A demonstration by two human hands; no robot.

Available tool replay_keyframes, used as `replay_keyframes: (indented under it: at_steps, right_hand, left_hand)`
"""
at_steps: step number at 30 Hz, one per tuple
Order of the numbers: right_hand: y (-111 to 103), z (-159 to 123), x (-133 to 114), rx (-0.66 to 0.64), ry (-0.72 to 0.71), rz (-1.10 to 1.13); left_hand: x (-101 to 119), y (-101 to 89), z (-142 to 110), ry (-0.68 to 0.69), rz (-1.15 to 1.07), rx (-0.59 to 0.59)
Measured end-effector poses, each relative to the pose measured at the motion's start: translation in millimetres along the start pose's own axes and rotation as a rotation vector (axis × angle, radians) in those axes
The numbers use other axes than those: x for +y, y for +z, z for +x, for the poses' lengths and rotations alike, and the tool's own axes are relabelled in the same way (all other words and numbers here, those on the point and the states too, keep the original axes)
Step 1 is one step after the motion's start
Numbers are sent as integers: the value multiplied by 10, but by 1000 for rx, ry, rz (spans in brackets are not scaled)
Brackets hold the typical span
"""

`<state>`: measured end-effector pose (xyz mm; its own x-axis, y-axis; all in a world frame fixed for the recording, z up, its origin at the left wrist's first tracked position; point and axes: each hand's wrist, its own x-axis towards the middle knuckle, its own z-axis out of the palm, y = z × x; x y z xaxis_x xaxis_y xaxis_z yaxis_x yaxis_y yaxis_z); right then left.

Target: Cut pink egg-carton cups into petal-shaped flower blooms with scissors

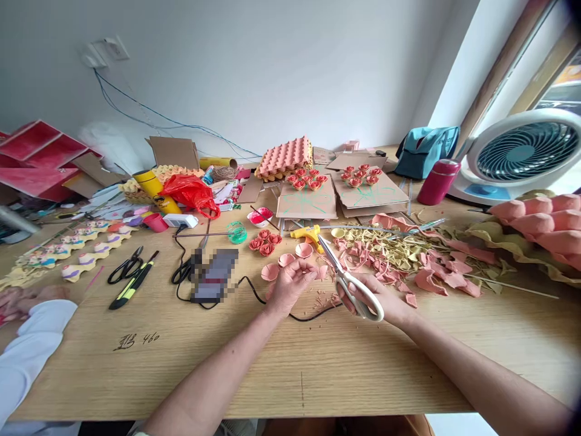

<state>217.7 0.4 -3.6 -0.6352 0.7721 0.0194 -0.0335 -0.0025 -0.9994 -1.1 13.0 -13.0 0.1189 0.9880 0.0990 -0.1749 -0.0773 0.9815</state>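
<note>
My right hand (363, 298) grips white-handled scissors (361, 295), whose blades point up and to the left. Between the fingertips of my left hand (293, 283) is a small pink egg-carton piece (321, 272), just left of the scissors. Several cut pink carton cups (304, 249) sit beyond my left hand. Behind them lie red painted carton flowers (265, 242) in a cluster. A yellow glue gun (307, 232) rests past the scissor tips. Pink carton scraps (372, 260) spread to the right of the blades, and tiny trimmings are on the table below.
Flowers stand on cardboard sheets (306, 203) at the back. Stacked egg trays (540, 224), a fan (521, 154) and a magenta bottle (439, 181) are on the right. Black scissors (127, 266), a utility knife (134, 281) and a phone (215, 275) lie left. Another person's sleeve (36, 345) shows at far left.
</note>
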Motion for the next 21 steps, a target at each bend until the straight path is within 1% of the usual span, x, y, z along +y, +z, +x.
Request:
replay_keyframes:
  at_steps: [4,8,13,15,21]
  right_hand:
    - [6,30,-2,33,-9,-34]
    - [-13,52,26,36,-29,-73]
    - [-24,40,60,42,-9,-145]
    - [-21,28,46,60,-19,-259]
    - [-34,-5,0,172,-130,-745]
  left_hand:
    - [-22,-36,28,26,3,16]
    - [-27,-42,34,52,18,27]
    - [-35,-55,26,72,50,22]
    - [-40,-65,26,82,69,20]
    - [-46,-67,30,119,109,44]
